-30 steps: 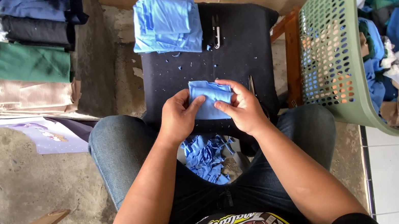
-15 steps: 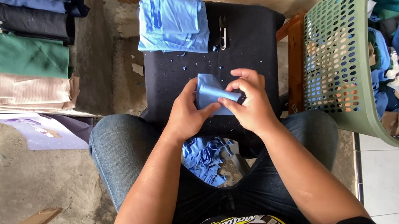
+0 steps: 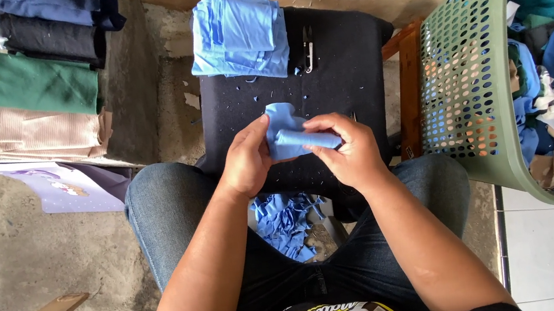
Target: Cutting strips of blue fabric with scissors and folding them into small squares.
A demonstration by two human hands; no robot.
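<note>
Head view, nearest the bottom of the frame: the person's denim-clad knees, with a heap of blue fabric scraps (image 3: 287, 219) lying between them. Just above, at centre frame, both hands work a small light-blue cloth piece (image 3: 292, 134) over the black stool (image 3: 350, 60). The left hand (image 3: 247, 159) curls around the piece's left end, thumb pressed against it; the right hand (image 3: 351, 149) pinches the rolled right end between thumb and fingertips. By the look of it, the step in hand is rolling or folding the piece tight. Finishing that would call for a firm pinch on both ends. Farther up lie a folded light-blue stack (image 3: 238, 34) and small snips (image 3: 306, 48). A green laundry basket (image 3: 467, 80) fills the upper right, folded cloth (image 3: 32, 81) the upper left.
</note>
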